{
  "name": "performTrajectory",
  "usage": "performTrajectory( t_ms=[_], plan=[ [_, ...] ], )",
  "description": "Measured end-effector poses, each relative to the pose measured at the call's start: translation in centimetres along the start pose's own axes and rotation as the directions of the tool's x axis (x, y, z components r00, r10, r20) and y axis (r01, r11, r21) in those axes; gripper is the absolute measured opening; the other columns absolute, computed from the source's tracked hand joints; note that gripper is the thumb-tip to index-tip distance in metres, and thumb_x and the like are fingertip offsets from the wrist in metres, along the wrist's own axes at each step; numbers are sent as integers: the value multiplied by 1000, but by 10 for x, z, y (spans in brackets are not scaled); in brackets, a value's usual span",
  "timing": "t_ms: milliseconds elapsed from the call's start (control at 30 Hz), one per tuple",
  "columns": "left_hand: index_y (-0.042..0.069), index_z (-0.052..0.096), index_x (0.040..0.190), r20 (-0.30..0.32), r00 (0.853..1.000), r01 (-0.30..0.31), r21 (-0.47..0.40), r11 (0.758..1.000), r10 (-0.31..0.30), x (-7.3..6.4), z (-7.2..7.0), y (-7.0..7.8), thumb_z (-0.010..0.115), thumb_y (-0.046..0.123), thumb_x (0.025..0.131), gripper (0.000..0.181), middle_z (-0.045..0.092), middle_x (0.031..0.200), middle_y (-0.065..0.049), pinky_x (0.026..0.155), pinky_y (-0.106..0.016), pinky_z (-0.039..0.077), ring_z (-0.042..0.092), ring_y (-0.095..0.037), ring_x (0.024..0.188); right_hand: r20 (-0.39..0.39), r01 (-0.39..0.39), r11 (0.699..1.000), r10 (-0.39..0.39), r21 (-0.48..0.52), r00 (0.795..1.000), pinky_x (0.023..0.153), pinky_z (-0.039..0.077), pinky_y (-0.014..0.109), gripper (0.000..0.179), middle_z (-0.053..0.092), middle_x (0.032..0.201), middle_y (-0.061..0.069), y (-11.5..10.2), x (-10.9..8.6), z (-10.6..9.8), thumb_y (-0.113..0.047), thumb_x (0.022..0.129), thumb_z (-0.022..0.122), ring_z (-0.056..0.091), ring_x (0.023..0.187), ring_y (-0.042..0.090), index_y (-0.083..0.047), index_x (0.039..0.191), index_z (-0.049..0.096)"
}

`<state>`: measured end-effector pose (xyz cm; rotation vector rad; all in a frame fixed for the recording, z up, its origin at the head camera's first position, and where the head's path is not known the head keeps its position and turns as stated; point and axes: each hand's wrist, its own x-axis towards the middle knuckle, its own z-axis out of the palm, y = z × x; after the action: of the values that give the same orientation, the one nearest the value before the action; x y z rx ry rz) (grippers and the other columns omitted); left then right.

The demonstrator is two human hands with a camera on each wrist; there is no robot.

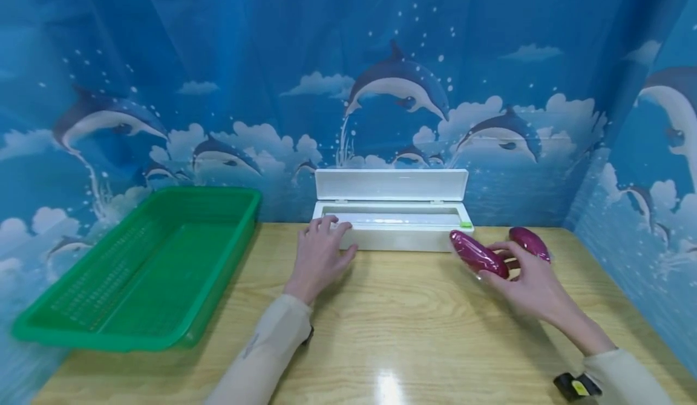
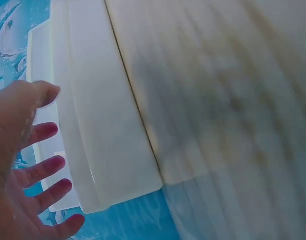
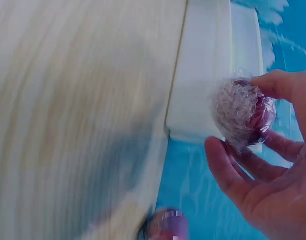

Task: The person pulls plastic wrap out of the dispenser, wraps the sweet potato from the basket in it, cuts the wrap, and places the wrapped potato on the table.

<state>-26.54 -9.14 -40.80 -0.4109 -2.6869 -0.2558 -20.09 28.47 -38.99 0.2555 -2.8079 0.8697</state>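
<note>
My right hand (image 1: pixel 525 281) grips a purple sweet potato (image 1: pixel 477 253) wrapped in clear film, just off the right front corner of a white cling film dispenser (image 1: pixel 381 240). In the right wrist view crinkled film (image 3: pixel 235 107) bunches over the end of the sweet potato, with thumb and fingers around it. A second purple sweet potato (image 1: pixel 529 243) lies behind the right hand, partly hidden by it. My left hand (image 1: pixel 320 256) is at the dispenser's left end, fingers spread and holding nothing. The dispenser's lid (image 1: pixel 391 184) stands up, and a green slider (image 1: pixel 465 224) sits at its right end.
A green plastic basket (image 1: pixel 187 326) stands on the left of the wooden table (image 1: pixel 403 314), and no contents show in it. Blue dolphin-print curtain (image 1: pixel 272 60) hangs behind the table and along its right side.
</note>
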Motion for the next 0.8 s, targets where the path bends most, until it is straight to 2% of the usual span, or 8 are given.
performTrajectory(
  t_ms=[167,333,567,800],
  plan=[
    [23,63,130,15,1000,-20,51,998,20,5,1,1,65,53,95,46,63,131,-10,99,-57,51,56,-34,123,-128,-33,999,31,-17,991,62,48,21,57,67,112,29,19,1,-13,-31,88,80,67,91,34,5,129,61],
    [23,63,130,37,999,-7,65,998,5,8,0,1,63,54,96,46,63,129,-10,95,-55,53,57,-34,119,-245,-19,997,0,-79,969,59,43,21,56,65,105,31,30,10,-20,-24,86,81,64,84,34,8,126,61],
    [24,62,131,58,998,-13,86,996,8,10,-4,2,62,55,96,46,63,128,-9,93,-55,54,58,-34,119,-234,-5,984,-37,-178,971,62,42,33,54,65,103,32,39,27,-15,-27,87,79,59,87,39,7,125,61],
    [25,61,133,86,996,-7,93,996,-1,10,-5,5,62,54,96,47,62,129,-8,96,-55,53,57,-35,121,-156,17,965,-60,-261,986,64,52,55,53,58,104,35,44,41,-3,-22,87,79,60,84,44,12,122,60]
  ],
)
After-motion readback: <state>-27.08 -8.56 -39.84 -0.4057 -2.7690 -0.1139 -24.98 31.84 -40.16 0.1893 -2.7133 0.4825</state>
